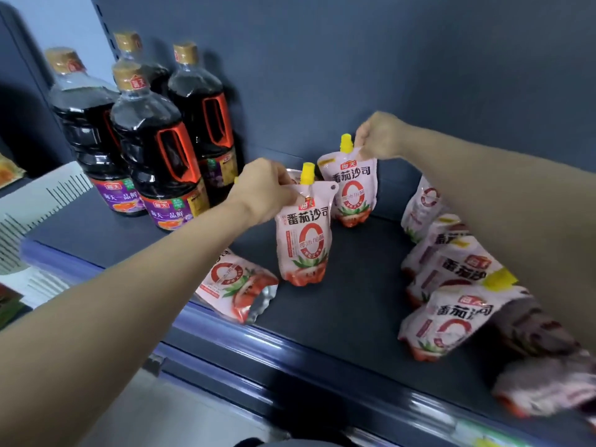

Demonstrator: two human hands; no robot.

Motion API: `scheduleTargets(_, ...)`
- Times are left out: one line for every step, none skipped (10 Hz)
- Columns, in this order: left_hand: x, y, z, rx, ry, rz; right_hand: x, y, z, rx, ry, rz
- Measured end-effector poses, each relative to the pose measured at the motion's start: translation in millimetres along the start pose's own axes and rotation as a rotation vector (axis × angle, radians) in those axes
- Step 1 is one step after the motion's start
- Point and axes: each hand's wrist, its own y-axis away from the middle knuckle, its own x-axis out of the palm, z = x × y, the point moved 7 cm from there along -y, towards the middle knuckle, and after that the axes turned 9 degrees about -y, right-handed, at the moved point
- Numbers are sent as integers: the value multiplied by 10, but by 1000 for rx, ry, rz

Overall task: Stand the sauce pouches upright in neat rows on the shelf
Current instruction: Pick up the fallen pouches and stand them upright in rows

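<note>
Two pink tomato sauce pouches with yellow caps stand upright on the dark shelf (354,295). My left hand (264,188) pinches the top left corner of the nearer pouch (304,233). My right hand (380,133) pinches the top right corner of the farther pouch (354,191), close to the back wall. Another pouch (237,285) lies flat at the shelf's front edge, under my left forearm. Several more pouches (451,272) lean in a loose pile at the right, partly hidden by my right arm.
Several tall dark soy sauce bottles (151,146) with gold caps stand at the shelf's left. A blue price rail (290,353) runs along the front edge. A white ridged divider (38,201) sits at the far left. The grey back panel (354,75) closes the shelf behind.
</note>
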Motion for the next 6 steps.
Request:
scheduleTargets(72,-39,-119,50,2,91,-6,22,-109,1,52,32)
scheduleTargets(152,-47,-202,92,-95,193,40,44,-176,8,148,9)
scheduleTargets(172,-101,-236,91,-74,151,40,62,-218,-9,145,-42)
scheduleTargets(233,-187,-266,71,21,111,43,53,-235,-5,129,-75)
scheduleTargets(325,-268,-296,30,113,107,25,89,-226,4,111,-56)
scheduleTargets(395,-321,-383,9,145,104,-46,151,-190,-2,139,-5)
